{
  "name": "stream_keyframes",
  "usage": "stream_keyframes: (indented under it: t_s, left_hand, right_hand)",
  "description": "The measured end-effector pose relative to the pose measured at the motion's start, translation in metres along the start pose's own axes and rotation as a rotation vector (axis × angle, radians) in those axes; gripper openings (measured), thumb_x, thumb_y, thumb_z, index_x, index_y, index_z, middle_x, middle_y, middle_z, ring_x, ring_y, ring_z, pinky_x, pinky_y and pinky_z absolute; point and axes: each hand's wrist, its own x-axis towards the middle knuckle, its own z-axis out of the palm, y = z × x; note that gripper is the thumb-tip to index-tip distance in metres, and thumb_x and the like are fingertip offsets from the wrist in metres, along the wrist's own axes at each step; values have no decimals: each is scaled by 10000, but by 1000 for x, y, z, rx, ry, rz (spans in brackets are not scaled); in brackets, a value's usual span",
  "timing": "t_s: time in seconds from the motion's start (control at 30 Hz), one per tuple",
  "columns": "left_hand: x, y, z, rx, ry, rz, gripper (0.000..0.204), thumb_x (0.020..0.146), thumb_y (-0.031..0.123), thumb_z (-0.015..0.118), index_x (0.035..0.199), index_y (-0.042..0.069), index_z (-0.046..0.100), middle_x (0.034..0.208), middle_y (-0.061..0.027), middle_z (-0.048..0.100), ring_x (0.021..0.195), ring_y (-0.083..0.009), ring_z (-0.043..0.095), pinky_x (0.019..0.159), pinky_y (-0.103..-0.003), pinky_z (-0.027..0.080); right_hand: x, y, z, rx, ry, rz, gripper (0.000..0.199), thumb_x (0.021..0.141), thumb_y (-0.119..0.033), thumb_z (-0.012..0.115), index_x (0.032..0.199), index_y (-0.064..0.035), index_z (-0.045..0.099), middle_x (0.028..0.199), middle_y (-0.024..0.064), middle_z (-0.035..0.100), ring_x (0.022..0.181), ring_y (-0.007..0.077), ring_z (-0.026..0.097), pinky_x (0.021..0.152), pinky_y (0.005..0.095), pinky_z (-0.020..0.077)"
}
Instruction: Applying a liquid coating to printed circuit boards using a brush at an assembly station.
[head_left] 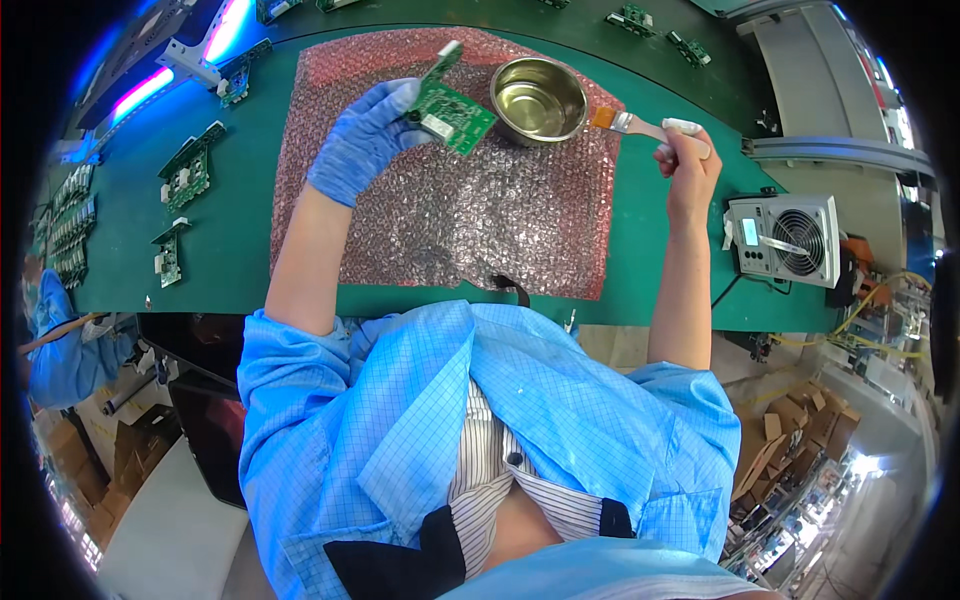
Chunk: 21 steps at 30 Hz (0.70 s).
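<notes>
In a blue glove, my left hand point(368, 140) grips a green circuit board point(455, 112) by its left side, above the bubble wrap. A second, upright board piece stands out from its upper edge. My right hand point(690, 160), with white covers on some fingertips, is closed round the handle of a flat paintbrush point(640, 126). The orange-brown bristles point left, just beside the rim of a round metal bowl point(540, 66). A shallow layer of yellowish liquid seems to lie in the bowl. Bowl and brush are both to the right of the board.
Pinkish bubble wrap point(440, 220) covers the middle of the green table point(240, 220). Several circuit boards point(190, 170) stand at the left. A small fan unit point(788, 240) sits at the right edge, near a metal rail point(830, 150). Another person's blue sleeve point(75, 350) shows far left.
</notes>
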Motion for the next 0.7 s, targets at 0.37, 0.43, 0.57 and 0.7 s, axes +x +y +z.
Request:
stream_keyframes:
  t_s: [0.37,0.43,0.57,0.7]
  left_hand:
    - [7,-6,28,373,-95,-160,466,724,391,605,1053,67,544,964,-69,570,877,-176,567,735,-313,494]
    - [6,-6,31,379,-109,-156,467,719,392,610,1050,68,546,965,-68,570,878,-178,566,730,-312,495]
    - [4,-4,35,429,-142,-118,450,717,394,614,1029,74,561,943,-55,580,849,-166,575,693,-303,501]
    - [7,-7,30,490,-109,-106,399,727,356,616,1009,76,573,908,-44,593,807,-147,585,651,-284,507]
  right_hand:
    - [-19,-18,31,3,-632,-161,215,797,-163,566,950,-12,566,782,26,571,667,74,526,576,198,416]
    - [-18,-18,35,-29,-668,-154,210,802,-156,561,952,-10,567,797,24,574,691,72,534,602,201,429]
    - [-21,-15,46,-78,-679,-146,226,800,-173,563,955,-10,560,779,19,571,673,66,530,583,190,417]
    - [-28,-13,53,-13,-551,-88,229,780,-194,567,916,-10,556,697,7,552,593,48,492,506,170,369]
